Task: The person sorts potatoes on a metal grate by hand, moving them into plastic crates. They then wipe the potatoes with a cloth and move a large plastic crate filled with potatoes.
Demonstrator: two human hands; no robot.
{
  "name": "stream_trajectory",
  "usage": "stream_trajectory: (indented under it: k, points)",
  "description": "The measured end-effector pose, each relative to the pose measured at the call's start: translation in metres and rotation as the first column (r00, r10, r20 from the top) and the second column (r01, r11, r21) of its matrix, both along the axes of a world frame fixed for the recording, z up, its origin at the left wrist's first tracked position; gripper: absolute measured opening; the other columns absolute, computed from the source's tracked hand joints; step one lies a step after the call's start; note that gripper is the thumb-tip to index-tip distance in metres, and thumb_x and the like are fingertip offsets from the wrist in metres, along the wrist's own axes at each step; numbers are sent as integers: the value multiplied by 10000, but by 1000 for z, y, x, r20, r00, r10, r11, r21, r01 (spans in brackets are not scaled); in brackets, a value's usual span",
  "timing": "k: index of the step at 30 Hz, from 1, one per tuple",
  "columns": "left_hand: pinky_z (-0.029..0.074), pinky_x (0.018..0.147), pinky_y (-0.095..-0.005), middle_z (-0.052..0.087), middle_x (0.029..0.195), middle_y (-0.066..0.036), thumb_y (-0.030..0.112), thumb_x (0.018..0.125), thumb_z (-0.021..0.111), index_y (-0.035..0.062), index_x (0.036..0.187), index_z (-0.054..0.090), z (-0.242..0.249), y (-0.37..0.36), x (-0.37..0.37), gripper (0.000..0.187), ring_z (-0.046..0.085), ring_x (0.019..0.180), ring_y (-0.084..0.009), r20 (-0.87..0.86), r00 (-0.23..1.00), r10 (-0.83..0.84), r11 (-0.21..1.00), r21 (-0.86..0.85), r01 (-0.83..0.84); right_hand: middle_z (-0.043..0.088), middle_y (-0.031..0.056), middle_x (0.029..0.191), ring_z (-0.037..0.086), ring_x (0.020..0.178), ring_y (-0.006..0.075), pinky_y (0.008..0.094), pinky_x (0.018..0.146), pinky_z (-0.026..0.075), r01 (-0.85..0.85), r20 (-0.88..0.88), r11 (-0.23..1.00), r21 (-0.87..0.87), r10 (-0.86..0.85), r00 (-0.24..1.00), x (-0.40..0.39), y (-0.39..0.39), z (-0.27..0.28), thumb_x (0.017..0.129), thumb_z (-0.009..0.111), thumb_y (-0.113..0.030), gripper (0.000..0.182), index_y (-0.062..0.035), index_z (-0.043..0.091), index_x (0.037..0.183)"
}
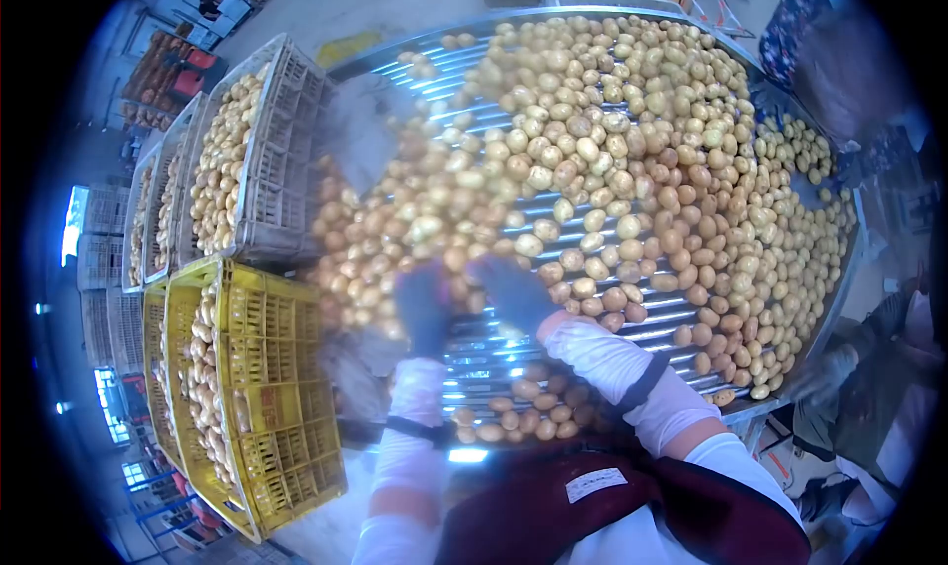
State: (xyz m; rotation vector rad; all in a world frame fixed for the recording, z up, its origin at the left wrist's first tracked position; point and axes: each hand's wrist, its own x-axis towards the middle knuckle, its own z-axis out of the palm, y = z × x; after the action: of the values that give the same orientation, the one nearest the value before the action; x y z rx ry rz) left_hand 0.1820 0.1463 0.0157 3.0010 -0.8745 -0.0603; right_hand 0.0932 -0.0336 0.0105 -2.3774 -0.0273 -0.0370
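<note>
My left hand, in a grey-blue glove, reaches forward against the near edge of a pile of small, round, tan potatoes. Beside it, my right hand, gloved alike, points forward and left, touching the same pile. Both hands are somewhat blurred; their fingers look stretched out, with no potato plainly gripped. Beneath them lies a sorting table of shiny metal bars. A smaller group of potatoes rests on the bars close to my body, below my right forearm.
Yellow plastic crates and grey crates filled with potatoes stand along the left. More potatoes cover the table's far and right parts. Other people stand at the right edge, one gloved hand near the table rim.
</note>
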Motion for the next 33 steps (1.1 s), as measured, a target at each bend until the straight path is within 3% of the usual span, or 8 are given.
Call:
stream_trajectory:
  k: [6, 9, 11, 13, 16, 24, 31, 33]
  points:
    - [477, 900, -448, 654, 1182, -155, 262, 959, 612, 91, 1384, 540, -23, -15, -87, 464, 633, 1051, -325, 13, 999, -47, 812, -582, 45, 609, 71, 1124, 592, 1083, 274, 431, 814, 519, 164, -358, 805, 570, 64, 932, -31, -12, 33, 928, 510, -162, 304, -209, 628, 1204]
    - [477, 899, -442, 655, 1219, -139, 249, 967, 605, 94, 1434, 495, -87, -16, -132, 505, 634, 1057, -312, -466, 883, -56, 606, -719, -341, 612, 75, 1147, 586, 1073, 294, 419, 867, 516, -38, -130, 972, 232, 70, 989, -70, -29, 6, 941, 507, -174, 330, -213, 610, 1252]
    - [489, 895, -427, 656, 1227, -125, 258, 974, 600, 94, 1446, 476, 21, -41, -150, 515, 642, 1047, -282, -299, 947, -116, 826, -559, -76, 609, 83, 1178, 583, 1078, 309, 417, 902, 510, -88, -133, 949, -302, 49, 990, -98, -44, 1, 939, 509, -165, 344, -198, 591, 1272]
    - [503, 883, -415, 656, 1232, -114, 268, 978, 595, 96, 1452, 464, 60, -49, -162, 521, 649, 1028, -255, -250, 946, -205, 819, -573, 26, 593, 60, 1209, 584, 1055, 245, 364, 904, 508, 23, -171, 997, 76, -10, 985, -111, -64, -2, 947, 567, -211, 417, -180, 524, 1361]
    - [534, 870, -387, 661, 1211, -102, 288, 994, 565, 87, 1459, 445, -41, -42, -152, 521, 659, 999, -213, -539, 819, -196, 759, -612, -221, 570, 37, 1241, 558, 1088, 146, 289, 867, 498, 225, -227, 457, 861, -53, 973, -136, -89, 5, 977, 615, -337, 551, -173, 418, 1465]
    - [518, 880, -325, 568, 1294, -89, 306, 1037, 493, 61, 1516, 349, 28, -70, -166, 557, 594, 1099, -172, -645, 564, -515, 332, -757, -563, 496, 108, 1442, 553, 1254, 286, 284, 705, 568, 235, -218, -399, 886, 87, 972, -201, -83, 45, 1046, 448, -433, 569, -172, 318, 1535]
    - [426, 1029, -352, 459, 1427, -134, 312, 1052, 430, 34, 1532, 299, 50, -97, -211, 570, 487, 1267, -223, -563, 569, -599, 572, -798, -188, 476, 119, 1461, 508, 1290, 295, 447, 1034, 450, 146, -161, -573, 807, 26, 987, -234, -68, 39, 1017, 481, -462, 634, -118, 331, 1528]
    - [398, 1059, -361, 446, 1443, -142, 327, 1054, 412, 25, 1529, 298, 44, -100, -212, 574, 464, 1296, -235, -570, 547, -612, 551, -804, -221, 483, 113, 1457, 522, 1267, 290, 432, 980, 481, 121, -138, -88, 989, -210, 968, -256, -70, 38, 1019, 480, -439, 581, -118, 380, 1493]
